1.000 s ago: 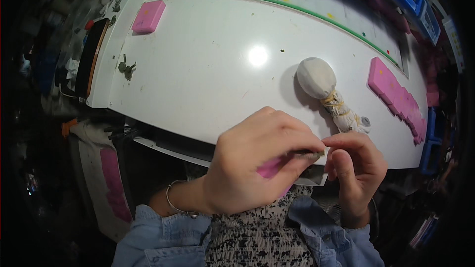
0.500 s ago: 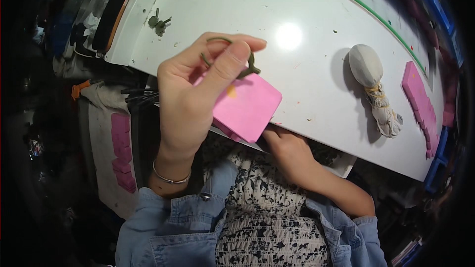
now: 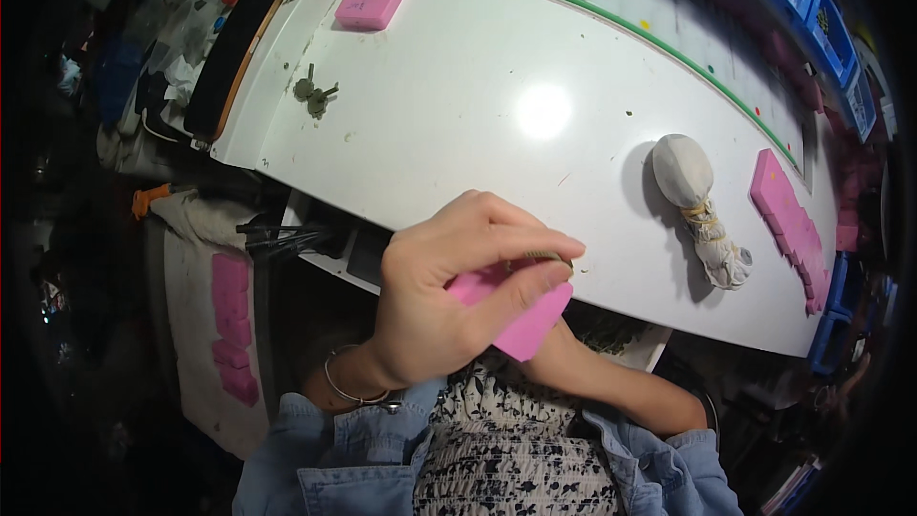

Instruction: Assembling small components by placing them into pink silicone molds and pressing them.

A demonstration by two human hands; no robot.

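My left hand (image 3: 449, 282) is closed over the near edge of the white table, its thumb and fingers pinching a small dark green piece (image 3: 546, 255) with a ridged edge. The same hand holds a pink block (image 3: 533, 327), which looks like a rubber mould, tilted under the thumb. Behind that block is my right hand (image 3: 549, 352); only its back near the wrist shows, and its fingers are hidden. Just beyond the right wrist, an open drawer (image 3: 659, 349) under the tabletop has dark green bits in it.
On the white table (image 3: 458, 115) lie a pink block (image 3: 373, 0), green branched pieces (image 3: 313, 94) and a white cloth pouch (image 3: 684, 172) bound with bands. A row of pink blocks (image 3: 788, 225) is at right. A phone (image 3: 234, 62) leans at left; more pink blocks (image 3: 231, 296) lie below.
My left hand has come down toward my body with the block and green piece, and the block is now tilted more steeply. My view has shifted, showing more of the table's far side.
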